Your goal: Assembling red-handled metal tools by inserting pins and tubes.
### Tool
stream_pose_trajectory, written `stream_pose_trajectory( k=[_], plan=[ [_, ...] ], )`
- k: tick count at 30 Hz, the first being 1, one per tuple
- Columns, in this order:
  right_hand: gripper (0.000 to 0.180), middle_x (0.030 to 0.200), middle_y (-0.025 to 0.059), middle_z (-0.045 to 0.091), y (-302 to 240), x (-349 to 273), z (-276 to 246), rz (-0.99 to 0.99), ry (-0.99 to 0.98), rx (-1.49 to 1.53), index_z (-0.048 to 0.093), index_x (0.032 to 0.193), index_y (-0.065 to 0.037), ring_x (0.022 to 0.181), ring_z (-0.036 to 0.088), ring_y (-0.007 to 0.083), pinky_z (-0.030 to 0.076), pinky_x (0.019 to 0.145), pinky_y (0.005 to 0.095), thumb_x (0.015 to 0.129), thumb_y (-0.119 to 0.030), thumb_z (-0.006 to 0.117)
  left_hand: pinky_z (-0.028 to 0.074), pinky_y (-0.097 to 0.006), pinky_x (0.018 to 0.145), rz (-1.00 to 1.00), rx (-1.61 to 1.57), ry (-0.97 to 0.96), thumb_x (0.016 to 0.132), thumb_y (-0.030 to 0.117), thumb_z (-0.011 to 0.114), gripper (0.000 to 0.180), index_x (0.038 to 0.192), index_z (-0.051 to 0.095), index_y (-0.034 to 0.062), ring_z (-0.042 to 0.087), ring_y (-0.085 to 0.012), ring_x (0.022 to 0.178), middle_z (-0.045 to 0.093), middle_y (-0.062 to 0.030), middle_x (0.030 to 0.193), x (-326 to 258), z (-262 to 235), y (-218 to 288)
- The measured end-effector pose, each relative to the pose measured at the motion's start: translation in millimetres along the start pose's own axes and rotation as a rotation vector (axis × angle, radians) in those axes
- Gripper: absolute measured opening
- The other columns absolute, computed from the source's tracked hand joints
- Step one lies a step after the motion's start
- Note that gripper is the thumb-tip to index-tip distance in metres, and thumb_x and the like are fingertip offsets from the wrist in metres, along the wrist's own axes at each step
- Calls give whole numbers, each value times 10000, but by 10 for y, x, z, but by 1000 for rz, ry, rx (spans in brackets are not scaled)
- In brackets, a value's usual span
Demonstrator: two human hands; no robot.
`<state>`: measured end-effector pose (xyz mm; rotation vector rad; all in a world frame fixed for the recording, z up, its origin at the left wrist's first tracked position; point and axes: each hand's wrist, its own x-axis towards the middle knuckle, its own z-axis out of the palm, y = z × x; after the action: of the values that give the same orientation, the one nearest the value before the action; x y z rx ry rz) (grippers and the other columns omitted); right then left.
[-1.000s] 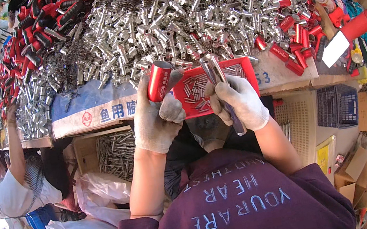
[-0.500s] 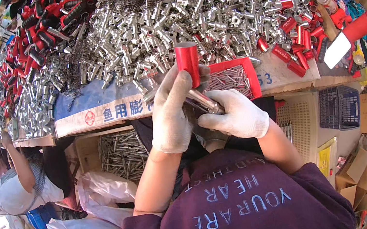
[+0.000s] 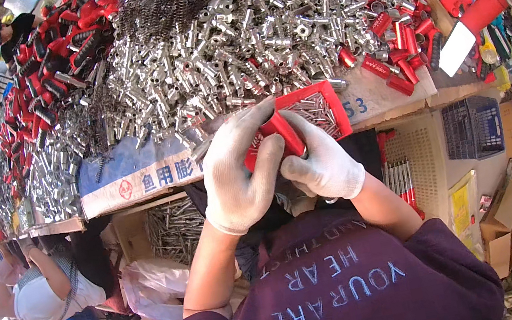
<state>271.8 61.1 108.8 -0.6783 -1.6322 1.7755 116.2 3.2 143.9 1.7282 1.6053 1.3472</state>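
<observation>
White gloves cover both my hands above my lap, close to the bench's front edge. A red metal tube (image 3: 287,135) slants between them, its upper end under the fingers of my left hand (image 3: 238,173). My left thumb presses along its side. My right hand (image 3: 324,163) closes round the tube's lower end, where a bit of shiny metal shows. How far any metal part reaches into the tube is hidden. Just beyond my hands, a red tray (image 3: 343,118) of small metal pins sits on the bench edge, partly covered by them.
Silver fittings (image 3: 217,57) heap across the bench, with dark springs (image 3: 170,0) behind and red-and-black handles (image 3: 76,34) at left. Red tubes (image 3: 384,69) lie at right. Below stand a crate of metal rods (image 3: 176,229) and a blue basket (image 3: 472,129). Another person (image 3: 53,292) sits at left.
The red tube has come down and tilted between my hands. The metal rod that showed below it is now mostly out of sight. My right hand has moved up against the tube.
</observation>
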Motion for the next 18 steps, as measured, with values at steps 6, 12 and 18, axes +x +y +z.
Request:
stream_pose_trajectory(
  k=[6, 12, 18],
  plan=[
    [341, 719, 71, 601, -183, 95, -217, 318, 165, -41, 570, 1108, -13, 593, 607, 184, 483, 552, 332, 907, -281, 631, 506, -392, 871, 70, 419, -185, 879, 150, 616, 309, 1151, 658, 10, 641, -344, 996, 639, -191, 1115, 614, -31, -289],
    [267, 621, -12, 517, -118, 121, -266, 330, 164, 174, 545, 1109, -58, 371, 444, 84, 330, 337, 260, 880, -127, 664, 537, -401, 764, 243, 925, -201, 771, 117, 703, 319, 1081, 626, 117, 636, -290, 934, 629, -93, 987, 814, 158, -812],
    [298, 626, -14, 524, -110, 148, -265, 314, 138, 134, 543, 1108, -53, 376, 445, 71, 323, 353, 251, 841, -70, 674, 506, -349, 699, 209, 331, 266, 904, 92, 641, 136, 1029, 617, 44, 636, -227, 761, 650, -108, 848, 921, 20, -521]
  ],
)
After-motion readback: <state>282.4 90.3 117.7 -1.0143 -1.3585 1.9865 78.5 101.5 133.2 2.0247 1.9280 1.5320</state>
